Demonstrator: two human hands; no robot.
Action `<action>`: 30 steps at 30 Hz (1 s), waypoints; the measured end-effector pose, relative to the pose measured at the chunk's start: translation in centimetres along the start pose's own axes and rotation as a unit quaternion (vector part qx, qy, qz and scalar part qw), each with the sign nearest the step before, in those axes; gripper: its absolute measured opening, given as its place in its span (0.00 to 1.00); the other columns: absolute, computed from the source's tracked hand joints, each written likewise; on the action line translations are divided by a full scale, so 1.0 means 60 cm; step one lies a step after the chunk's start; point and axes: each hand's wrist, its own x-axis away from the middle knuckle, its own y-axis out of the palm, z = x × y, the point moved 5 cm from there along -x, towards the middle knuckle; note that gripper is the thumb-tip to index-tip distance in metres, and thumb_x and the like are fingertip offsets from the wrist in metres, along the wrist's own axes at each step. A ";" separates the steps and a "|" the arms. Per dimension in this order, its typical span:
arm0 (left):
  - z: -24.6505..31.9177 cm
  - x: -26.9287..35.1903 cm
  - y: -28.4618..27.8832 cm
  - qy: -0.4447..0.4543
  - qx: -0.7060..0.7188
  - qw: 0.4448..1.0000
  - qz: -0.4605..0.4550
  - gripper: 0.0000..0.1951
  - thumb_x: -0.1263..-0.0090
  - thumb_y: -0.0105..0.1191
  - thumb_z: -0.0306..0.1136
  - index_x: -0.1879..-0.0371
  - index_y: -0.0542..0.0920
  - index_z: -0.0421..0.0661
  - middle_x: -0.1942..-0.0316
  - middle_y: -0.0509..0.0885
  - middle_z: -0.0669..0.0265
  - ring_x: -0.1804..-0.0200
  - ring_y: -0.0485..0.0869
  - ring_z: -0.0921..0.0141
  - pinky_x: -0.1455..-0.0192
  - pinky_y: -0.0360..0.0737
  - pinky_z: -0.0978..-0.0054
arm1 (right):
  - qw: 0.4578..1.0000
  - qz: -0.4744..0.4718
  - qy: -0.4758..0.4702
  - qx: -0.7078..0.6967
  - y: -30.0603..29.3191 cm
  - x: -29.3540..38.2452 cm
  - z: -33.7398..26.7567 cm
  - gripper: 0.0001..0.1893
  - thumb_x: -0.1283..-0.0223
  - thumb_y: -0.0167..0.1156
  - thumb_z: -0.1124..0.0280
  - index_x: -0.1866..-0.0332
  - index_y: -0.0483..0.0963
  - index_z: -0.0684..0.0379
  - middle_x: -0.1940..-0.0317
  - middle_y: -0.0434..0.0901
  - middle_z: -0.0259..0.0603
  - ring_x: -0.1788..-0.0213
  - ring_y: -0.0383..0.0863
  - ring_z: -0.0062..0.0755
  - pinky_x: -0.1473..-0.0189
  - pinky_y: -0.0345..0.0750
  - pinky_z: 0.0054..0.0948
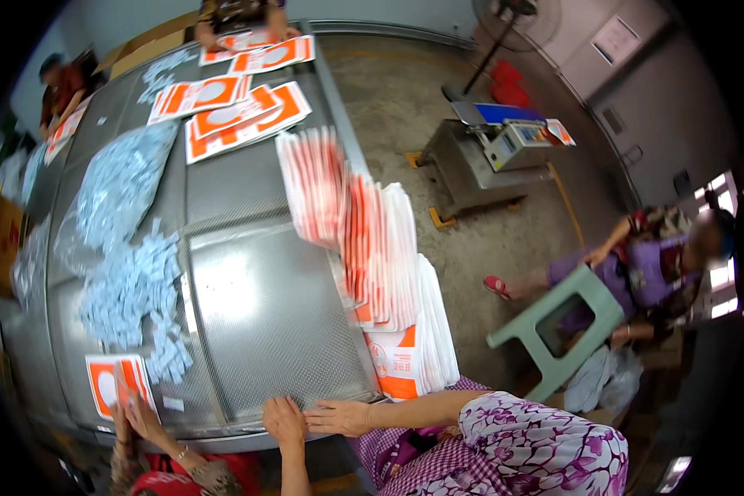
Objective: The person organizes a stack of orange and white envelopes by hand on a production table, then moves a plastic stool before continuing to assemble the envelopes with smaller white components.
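My left hand [283, 420] rests at the near edge of the metal table [266, 347], its fingers curled under and no object showing in it. Beside it, my right hand [340, 417] lies palm down with fingers extended, the fingertips close to or touching the left wrist. Nothing is visible in the right hand. Just beyond my right forearm stands a long fanned row of orange-and-white printed bags [403, 359], overlapping along the table's right edge. Further back, another bundle of these bags [313, 192] leans at an angle and looks blurred.
Light-blue small packets [130, 291] lie heaped beside a clear plastic bag [124, 180] of them. At lower left, another person's hands [133, 412] hold printed bags. More bags [242, 118] lie farther back. A person carries a green stool [552, 328] near a scale [514, 146].
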 end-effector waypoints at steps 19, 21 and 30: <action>0.013 0.008 0.010 0.074 -0.049 0.996 0.029 0.09 0.42 0.56 0.30 0.81 0.72 0.44 0.77 0.72 0.57 0.71 0.75 0.56 0.70 0.70 0.58 | 0.971 0.144 0.177 -0.067 -0.025 0.019 -0.008 0.38 0.49 0.62 0.68 0.31 0.57 0.66 0.31 0.58 0.56 0.27 0.58 0.50 0.30 0.62 0.38; 0.010 0.012 0.013 0.071 -0.037 0.997 0.006 0.09 0.42 0.56 0.29 0.81 0.72 0.43 0.76 0.73 0.57 0.71 0.74 0.55 0.69 0.69 0.56 | 0.969 0.167 0.172 -0.063 -0.019 0.024 -0.012 0.38 0.50 0.63 0.68 0.31 0.59 0.64 0.32 0.60 0.57 0.29 0.59 0.51 0.30 0.62 0.39; -0.005 0.045 -0.003 0.103 -0.050 0.990 0.079 0.10 0.42 0.56 0.30 0.82 0.73 0.42 0.78 0.72 0.58 0.73 0.75 0.56 0.72 0.70 0.58 | 0.959 0.235 0.140 -0.076 -0.012 0.021 -0.039 0.34 0.55 0.68 0.68 0.37 0.67 0.58 0.38 0.64 0.57 0.34 0.66 0.54 0.34 0.66 0.43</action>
